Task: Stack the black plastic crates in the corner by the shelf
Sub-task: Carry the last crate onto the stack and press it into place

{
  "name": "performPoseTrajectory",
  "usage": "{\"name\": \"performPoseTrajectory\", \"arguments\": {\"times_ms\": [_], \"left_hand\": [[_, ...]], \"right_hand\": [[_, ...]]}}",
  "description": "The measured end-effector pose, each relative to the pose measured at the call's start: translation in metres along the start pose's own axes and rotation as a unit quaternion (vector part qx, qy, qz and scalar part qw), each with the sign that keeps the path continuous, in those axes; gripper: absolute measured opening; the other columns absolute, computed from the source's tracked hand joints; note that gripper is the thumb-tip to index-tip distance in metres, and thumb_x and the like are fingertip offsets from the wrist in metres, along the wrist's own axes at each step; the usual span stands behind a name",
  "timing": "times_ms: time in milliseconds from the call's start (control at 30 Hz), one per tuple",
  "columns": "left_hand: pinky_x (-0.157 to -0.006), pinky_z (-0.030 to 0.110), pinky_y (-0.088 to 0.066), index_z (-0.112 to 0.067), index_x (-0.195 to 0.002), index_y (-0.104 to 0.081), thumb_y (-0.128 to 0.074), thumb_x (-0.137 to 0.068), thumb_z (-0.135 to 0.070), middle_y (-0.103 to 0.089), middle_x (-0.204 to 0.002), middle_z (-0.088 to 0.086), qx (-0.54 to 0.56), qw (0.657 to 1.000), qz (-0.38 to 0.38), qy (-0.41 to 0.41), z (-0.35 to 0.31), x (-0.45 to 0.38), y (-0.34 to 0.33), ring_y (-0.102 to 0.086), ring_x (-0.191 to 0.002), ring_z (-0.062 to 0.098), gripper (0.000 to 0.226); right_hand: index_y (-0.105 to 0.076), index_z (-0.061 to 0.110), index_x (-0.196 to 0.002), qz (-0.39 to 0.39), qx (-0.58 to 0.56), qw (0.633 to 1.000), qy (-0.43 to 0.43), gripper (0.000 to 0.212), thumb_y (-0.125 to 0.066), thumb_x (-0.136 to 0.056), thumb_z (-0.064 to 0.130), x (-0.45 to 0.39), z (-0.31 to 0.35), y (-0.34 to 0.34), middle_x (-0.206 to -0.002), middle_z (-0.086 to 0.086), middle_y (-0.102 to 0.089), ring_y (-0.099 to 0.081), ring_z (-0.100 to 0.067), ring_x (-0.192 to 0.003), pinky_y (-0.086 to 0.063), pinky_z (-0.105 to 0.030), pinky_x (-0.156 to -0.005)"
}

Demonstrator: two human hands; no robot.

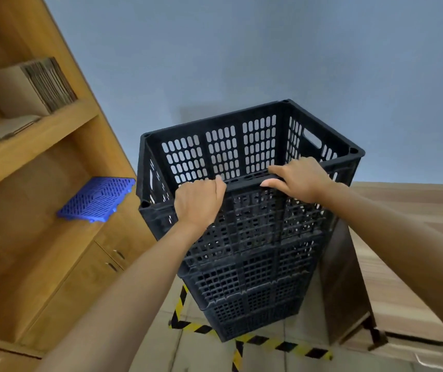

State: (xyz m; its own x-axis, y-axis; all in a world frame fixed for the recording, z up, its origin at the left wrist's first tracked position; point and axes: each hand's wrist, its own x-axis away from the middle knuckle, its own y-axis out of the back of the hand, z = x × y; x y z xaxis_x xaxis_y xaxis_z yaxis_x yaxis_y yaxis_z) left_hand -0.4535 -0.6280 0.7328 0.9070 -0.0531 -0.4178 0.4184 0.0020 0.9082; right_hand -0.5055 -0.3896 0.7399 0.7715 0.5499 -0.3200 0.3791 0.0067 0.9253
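A tall stack of black perforated plastic crates [252, 264] stands on the floor against the grey wall, between a wooden shelf [35, 146] on the left and a wooden cabinet on the right. The top crate [220, 154] sits open, its slotted far wall facing me. My left hand [199, 201] grips the near rim of the top crate toward its left side. My right hand [301, 178] holds the same rim further right, fingers curled over the edge.
A blue plastic grid panel [98, 198] lies on a lower shelf board, jutting toward the crates. Flattened cardboard [35, 87] sits on the upper shelf. Yellow-black hazard tape [268, 342] marks the floor under the stack. The wooden cabinet [403, 264] stands close on the right.
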Motion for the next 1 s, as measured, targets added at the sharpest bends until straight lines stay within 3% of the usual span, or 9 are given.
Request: {"name": "performPoseTrajectory", "arguments": {"times_ms": [133,300,400,500,633,700,800,900,1000], "left_hand": [[-0.044,0.03,-0.043,-0.016,-0.044,-0.038,-0.03,-0.104,-0.031,-0.047,-0.041,0.0,-0.006,0.999,-0.008,-0.037,0.003,0.001,0.002,-0.054,-0.04,0.024,0.062],[-0.044,0.027,-0.033,-0.014,-0.044,-0.041,-0.029,-0.104,-0.031,-0.037,-0.039,-0.002,-0.006,0.998,-0.008,-0.06,0.016,-0.013,-0.005,-0.049,-0.04,0.024,0.064],[-0.047,0.029,-0.039,-0.011,-0.045,-0.051,-0.029,-0.104,-0.034,-0.041,-0.039,-0.001,0.019,0.997,-0.017,-0.07,0.025,-0.023,-0.012,-0.052,-0.042,0.024,0.067],[-0.047,0.03,-0.041,-0.012,-0.042,-0.045,-0.027,-0.102,-0.033,-0.038,-0.039,-0.002,0.046,0.995,-0.033,-0.087,0.036,-0.04,-0.023,-0.049,-0.041,0.023,0.066],[-0.043,0.026,-0.035,-0.015,-0.04,-0.037,-0.017,-0.097,-0.039,-0.036,-0.038,-0.002,0.061,0.991,-0.053,-0.103,0.048,-0.065,-0.037,-0.047,-0.039,0.022,0.065],[-0.044,0.025,-0.032,-0.016,-0.039,-0.036,-0.02,-0.097,-0.038,-0.034,-0.037,-0.003,0.07,0.989,-0.061,-0.116,0.049,-0.077,-0.045,-0.045,-0.038,0.021,0.064],[-0.046,0.029,-0.039,-0.016,-0.04,-0.036,-0.027,-0.099,-0.035,-0.035,-0.038,-0.003,0.081,0.987,-0.065,-0.124,0.05,-0.094,-0.052,-0.046,-0.04,0.023,0.063],[-0.046,0.028,-0.035,-0.016,-0.04,-0.035,-0.028,-0.099,-0.034,-0.031,-0.037,-0.004,0.075,0.986,-0.068,-0.13,0.064,-0.108,-0.06,-0.044,-0.04,0.022,0.062],[-0.046,0.026,-0.027,-0.018,-0.039,-0.031,-0.032,-0.1,-0.031,-0.028,-0.036,-0.005,0.066,0.986,-0.08,-0.131,0.076,-0.118,-0.066,-0.037,-0.037,0.019,0.063]], "right_hand": [[-0.059,0.023,-0.121,-0.037,0.012,0.999,-0.003,0.086,-0.001,-0.083,0.074,0.003,0.001,-0.005,-0.07,-0.001,-0.067,-0.066,-0.023,-0.068,-0.033,-0.028,-0.053],[-0.062,0.021,-0.106,-0.046,0.019,0.998,-0.037,0.089,0.004,-0.082,0.075,0.001,0.015,-0.002,-0.054,0.007,-0.046,-0.057,-0.02,-0.056,-0.022,-0.023,-0.047],[-0.062,0.021,-0.104,-0.046,0.016,0.996,-0.068,0.085,0.0,-0.084,0.075,-0.003,0.021,-0.004,-0.054,0.007,-0.047,-0.055,-0.019,-0.055,-0.027,-0.024,-0.05],[-0.061,0.02,-0.102,-0.044,0.022,0.993,-0.103,0.082,-0.003,-0.084,0.075,-0.011,0.029,-0.005,-0.052,0.008,-0.044,-0.052,-0.019,-0.053,-0.031,-0.025,-0.05],[-0.056,0.024,-0.104,-0.043,0.011,0.991,-0.128,0.072,-0.015,-0.084,0.079,-0.02,0.033,-0.01,-0.054,0.006,-0.048,-0.052,-0.018,-0.054,-0.04,-0.028,-0.057],[-0.054,0.025,-0.104,-0.031,0.028,0.991,-0.124,0.068,-0.024,-0.081,0.082,-0.026,0.03,-0.01,-0.059,0.007,-0.053,-0.053,-0.017,-0.056,-0.042,-0.028,-0.057],[-0.054,0.025,-0.112,-0.006,0.041,0.99,-0.134,0.06,-0.041,-0.082,0.075,-0.037,0.026,-0.013,-0.067,0.007,-0.055,-0.054,-0.018,-0.061,-0.044,-0.028,-0.057],[-0.055,0.026,-0.117,-0.011,0.045,0.989,-0.138,0.06,-0.044,-0.082,0.073,-0.05,0.032,-0.019,-0.07,0.004,-0.061,-0.062,-0.02,-0.066,-0.045,-0.028,-0.058],[-0.056,0.024,-0.117,-0.022,0.047,0.988,-0.144,0.06,-0.046,-0.083,0.072,-0.062,0.039,-0.023,-0.065,0.007,-0.049,-0.058,-0.022,-0.064,-0.037,-0.028,-0.057]]}}
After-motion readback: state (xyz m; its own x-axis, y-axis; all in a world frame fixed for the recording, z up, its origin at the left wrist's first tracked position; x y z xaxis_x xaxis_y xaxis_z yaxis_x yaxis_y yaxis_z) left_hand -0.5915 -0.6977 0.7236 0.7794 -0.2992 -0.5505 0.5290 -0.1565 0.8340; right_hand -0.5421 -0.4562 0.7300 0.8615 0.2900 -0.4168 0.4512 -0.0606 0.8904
